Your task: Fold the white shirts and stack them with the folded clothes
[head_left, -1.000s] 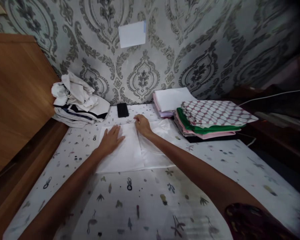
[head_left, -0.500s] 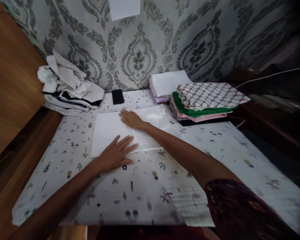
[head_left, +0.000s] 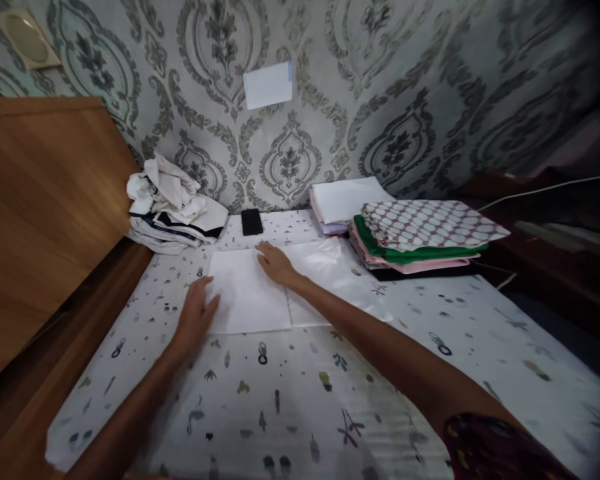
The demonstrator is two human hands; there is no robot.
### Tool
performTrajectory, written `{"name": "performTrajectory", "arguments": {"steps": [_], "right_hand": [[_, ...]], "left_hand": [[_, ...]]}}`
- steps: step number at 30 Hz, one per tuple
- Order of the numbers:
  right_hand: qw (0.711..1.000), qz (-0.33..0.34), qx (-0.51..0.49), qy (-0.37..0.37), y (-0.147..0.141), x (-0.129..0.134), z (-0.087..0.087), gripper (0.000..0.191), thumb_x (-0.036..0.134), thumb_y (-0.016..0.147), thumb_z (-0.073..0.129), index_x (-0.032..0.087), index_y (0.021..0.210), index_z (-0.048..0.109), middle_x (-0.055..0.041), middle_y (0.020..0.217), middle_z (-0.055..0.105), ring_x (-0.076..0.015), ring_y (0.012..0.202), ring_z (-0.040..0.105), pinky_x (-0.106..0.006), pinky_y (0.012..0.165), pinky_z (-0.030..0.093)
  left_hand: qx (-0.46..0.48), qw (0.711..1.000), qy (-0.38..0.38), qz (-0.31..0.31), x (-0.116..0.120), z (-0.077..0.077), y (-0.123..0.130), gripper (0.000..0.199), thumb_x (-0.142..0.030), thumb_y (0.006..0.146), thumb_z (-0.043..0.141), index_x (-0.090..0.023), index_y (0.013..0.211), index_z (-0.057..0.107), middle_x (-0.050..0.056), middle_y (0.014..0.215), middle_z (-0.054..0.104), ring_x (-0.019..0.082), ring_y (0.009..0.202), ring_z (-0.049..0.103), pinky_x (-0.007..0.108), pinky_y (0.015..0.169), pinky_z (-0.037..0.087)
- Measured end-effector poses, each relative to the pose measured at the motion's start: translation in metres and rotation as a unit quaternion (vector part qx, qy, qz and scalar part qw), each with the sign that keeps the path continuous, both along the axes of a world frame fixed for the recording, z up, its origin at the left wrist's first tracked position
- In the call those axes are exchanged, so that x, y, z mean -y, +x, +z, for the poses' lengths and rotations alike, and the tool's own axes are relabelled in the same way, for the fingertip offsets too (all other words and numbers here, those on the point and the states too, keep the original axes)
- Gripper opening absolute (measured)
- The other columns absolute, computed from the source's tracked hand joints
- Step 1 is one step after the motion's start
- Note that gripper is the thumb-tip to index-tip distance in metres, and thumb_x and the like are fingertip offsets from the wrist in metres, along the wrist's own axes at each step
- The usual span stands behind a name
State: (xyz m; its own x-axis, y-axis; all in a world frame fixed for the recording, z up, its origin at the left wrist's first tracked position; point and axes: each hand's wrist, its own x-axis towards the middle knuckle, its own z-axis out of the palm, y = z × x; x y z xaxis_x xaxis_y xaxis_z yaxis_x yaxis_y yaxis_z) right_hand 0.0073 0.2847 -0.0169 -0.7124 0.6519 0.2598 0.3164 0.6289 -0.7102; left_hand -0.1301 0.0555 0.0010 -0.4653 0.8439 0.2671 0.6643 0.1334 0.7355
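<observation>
A flat white rectangular piece (head_left: 250, 300), folded cloth or a sheet, lies near the table's middle; I cannot tell which. To its right stretches a thin, shiny see-through plastic bag (head_left: 315, 267), partly under my right forearm. At the left edge of the white piece is my left hand (head_left: 196, 312), its thumb apart from the fingers and nothing visible held in it. My right hand (head_left: 276, 265) rests on the far part of the white piece with its fingers stretched out, near where the plastic begins.
A printed cloth (head_left: 275, 420) covers the table. At the back left is a heap of pale garments (head_left: 175, 200), with a black phone (head_left: 252, 222) beside it. White folded cloth (head_left: 350, 199) and patterned folded cloth (head_left: 435, 223) top stacks on the right. A wooden panel (head_left: 45, 220) borders the left.
My left hand has moved from the white piece's near edge to its left edge. My right hand stays on the far part. The camera view has tilted up.
</observation>
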Motion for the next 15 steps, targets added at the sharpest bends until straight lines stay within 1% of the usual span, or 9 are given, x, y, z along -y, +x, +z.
{"name": "performTrajectory", "arguments": {"steps": [1, 2, 4, 6, 8, 9, 11, 13, 15], "right_hand": [[1.000, -0.015, -0.017, -0.005, -0.003, 0.007, 0.000, 0.043, 0.026, 0.097, 0.041, 0.015, 0.136, 0.057, -0.0131, 0.149, 0.049, -0.0237, 0.144, 0.037, -0.045, 0.120, 0.025], [0.999, -0.028, -0.030, -0.006, -0.007, 0.015, 0.000, 0.044, 0.027, 0.098, 0.039, 0.015, 0.137, 0.056, -0.0128, 0.150, 0.049, -0.0223, 0.143, 0.038, -0.043, 0.119, 0.027], [0.993, -0.061, -0.086, -0.046, -0.015, 0.028, -0.004, 0.045, 0.030, 0.098, 0.039, 0.017, 0.138, 0.055, -0.0109, 0.151, 0.048, -0.0206, 0.142, 0.039, -0.040, 0.120, 0.026], [0.975, -0.099, -0.161, -0.119, -0.020, 0.037, -0.009, 0.043, 0.029, 0.095, 0.045, 0.018, 0.135, 0.058, -0.0099, 0.150, 0.048, -0.0216, 0.143, 0.038, -0.041, 0.121, 0.024], [0.947, -0.132, -0.226, -0.186, -0.022, 0.042, -0.015, 0.041, 0.027, 0.090, 0.052, 0.018, 0.129, 0.063, -0.0106, 0.148, 0.051, -0.0240, 0.143, 0.038, -0.042, 0.121, 0.022], [0.936, -0.144, -0.246, -0.207, -0.022, 0.042, -0.018, 0.040, 0.026, 0.088, 0.054, 0.017, 0.126, 0.064, -0.0109, 0.147, 0.052, -0.0247, 0.142, 0.039, -0.043, 0.121, 0.022], [0.919, -0.162, -0.276, -0.231, -0.019, 0.042, -0.021, 0.037, 0.027, 0.087, 0.055, 0.019, 0.122, 0.066, -0.0096, 0.144, 0.055, -0.0243, 0.140, 0.041, -0.042, 0.120, 0.024], [0.894, -0.179, -0.316, -0.262, -0.018, 0.040, -0.023, 0.036, 0.031, 0.088, 0.053, 0.022, 0.120, 0.067, -0.0065, 0.141, 0.058, -0.0222, 0.137, 0.044, -0.041, 0.119, 0.027], [0.865, -0.195, -0.353, -0.297, -0.018, 0.036, -0.024, 0.037, 0.035, 0.091, 0.048, 0.023, 0.122, 0.065, -0.0056, 0.138, 0.060, -0.0205, 0.133, 0.048, -0.039, 0.116, 0.032]], "left_hand": [[0.060, 0.997, -0.008, 0.051, -0.004, 0.000, -0.012, 0.046, -0.042, 0.086, 0.059, -0.019, 0.125, 0.056, 0.014, 0.133, 0.057, 0.028, 0.126, 0.053, 0.046, 0.106, 0.043], [0.122, 0.989, -0.021, 0.085, -0.008, 0.001, -0.022, 0.046, -0.041, 0.081, 0.064, -0.018, 0.120, 0.057, 0.013, 0.123, 0.061, 0.027, 0.117, 0.059, 0.044, 0.099, 0.048], [0.234, 0.964, -0.044, 0.116, -0.018, 0.007, -0.035, 0.048, -0.038, 0.073, 0.071, -0.017, 0.113, 0.058, 0.008, 0.105, 0.065, 0.023, 0.098, 0.065, 0.036, 0.083, 0.054], [0.305, 0.941, -0.075, 0.126, -0.026, 0.016, -0.038, 0.049, -0.036, 0.068, 0.076, -0.016, 0.109, 0.060, 0.004, 0.089, 0.065, 0.020, 0.081, 0.065, 0.028, 0.065, 0.052], [0.339, 0.924, -0.120, 0.133, -0.032, 0.025, -0.034, 0.046, -0.034, 0.065, 0.079, -0.016, 0.103, 0.062, 0.000, 0.075, 0.064, 0.018, 0.066, 0.063, 0.024, 0.053, 0.046], [0.351, 0.917, -0.137, 0.133, -0.035, 0.028, -0.031, 0.043, -0.032, 0.064, 0.080, -0.016, 0.100, 0.062, 0.000, 0.070, 0.063, 0.017, 0.061, 0.061, 0.024, 0.049, 0.044], [0.383, 0.904, -0.149, 0.116, -0.039, 0.034, -0.024, 0.037, -0.025, 0.064, 0.080, -0.015, 0.095, 0.063, 0.001, 0.067, 0.066, 0.018, 0.058, 0.062, 0.025, 0.050, 0.046], [0.413, 0.897, -0.128, 0.090, -0.043, 0.039, -0.019, 0.033, -0.017, 0.065, 0.078, -0.013, 0.094, 0.064, 0.005, 0.072, 0.070, 0.019, 0.063, 0.066, 0.028, 0.058, 0.052], [0.419, 0.900, -0.085, 0.086, -0.049, 0.047, -0.014, 0.034, -0.014, 0.064, 0.078, -0.012, 0.095, 0.066, 0.007, 0.076, 0.072, 0.019, 0.066, 0.068, 0.029, 0.063, 0.054]]}}
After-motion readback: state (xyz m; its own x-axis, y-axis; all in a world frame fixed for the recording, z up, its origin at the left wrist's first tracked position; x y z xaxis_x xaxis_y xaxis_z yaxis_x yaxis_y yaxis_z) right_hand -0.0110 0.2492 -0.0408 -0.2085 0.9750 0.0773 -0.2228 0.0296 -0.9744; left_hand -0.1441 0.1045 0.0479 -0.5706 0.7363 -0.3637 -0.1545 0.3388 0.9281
